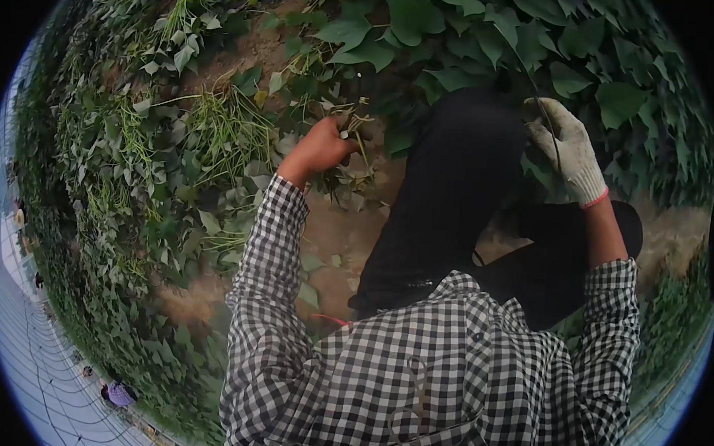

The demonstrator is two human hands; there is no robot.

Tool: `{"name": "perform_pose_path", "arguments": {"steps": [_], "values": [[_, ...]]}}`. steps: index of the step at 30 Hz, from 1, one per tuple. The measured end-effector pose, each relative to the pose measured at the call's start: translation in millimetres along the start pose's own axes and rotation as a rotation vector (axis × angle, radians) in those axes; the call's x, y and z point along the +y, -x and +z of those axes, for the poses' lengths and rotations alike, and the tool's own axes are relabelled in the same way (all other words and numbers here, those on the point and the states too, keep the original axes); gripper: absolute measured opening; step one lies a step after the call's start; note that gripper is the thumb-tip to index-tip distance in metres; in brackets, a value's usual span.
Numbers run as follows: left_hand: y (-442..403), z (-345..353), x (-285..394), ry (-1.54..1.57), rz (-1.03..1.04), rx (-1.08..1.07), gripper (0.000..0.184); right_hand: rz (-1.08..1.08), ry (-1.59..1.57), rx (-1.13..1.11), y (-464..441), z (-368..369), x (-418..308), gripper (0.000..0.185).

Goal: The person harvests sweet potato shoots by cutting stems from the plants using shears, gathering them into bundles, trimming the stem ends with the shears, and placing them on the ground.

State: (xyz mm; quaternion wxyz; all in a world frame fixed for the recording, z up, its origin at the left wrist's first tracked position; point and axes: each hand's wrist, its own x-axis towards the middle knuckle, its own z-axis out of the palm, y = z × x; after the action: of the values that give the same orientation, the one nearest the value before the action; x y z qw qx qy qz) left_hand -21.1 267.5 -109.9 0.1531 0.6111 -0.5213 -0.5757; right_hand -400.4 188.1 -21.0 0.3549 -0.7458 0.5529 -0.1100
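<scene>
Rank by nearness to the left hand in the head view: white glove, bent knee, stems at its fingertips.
1. Stems, at the left hand.
2. Bent knee, to the hand's right.
3. White glove, farther right, past the knee.

The left hand (319, 147) holds stems (361, 121); the gloved right hand (571, 146) nears broad leaves (622, 104).

Left hand (322, 148): some fingertips hidden; checked shirt (391, 364) cropped below; distant purple shape (119, 394) too small to identify
</scene>
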Motion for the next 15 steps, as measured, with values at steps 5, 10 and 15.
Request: {"name": "perform_pose_path", "arguments": {"steps": [5, 10, 15], "values": [[-38, -2, 30, 0.013, 0.092, -0.039, 0.021, 0.094, -0.039, 0.011, 17, -14, 22, 0.048], [-72, 8, 120, 0.028, 0.302, -0.29, 0.027, 0.137, -0.237, 0.118, 31, -36, 39, 0.048], [-164, 75, 153, -0.754, 0.757, -0.131, 0.037, 0.026, -0.016, 0.032, 36, -46, 47, 0.042]]}}
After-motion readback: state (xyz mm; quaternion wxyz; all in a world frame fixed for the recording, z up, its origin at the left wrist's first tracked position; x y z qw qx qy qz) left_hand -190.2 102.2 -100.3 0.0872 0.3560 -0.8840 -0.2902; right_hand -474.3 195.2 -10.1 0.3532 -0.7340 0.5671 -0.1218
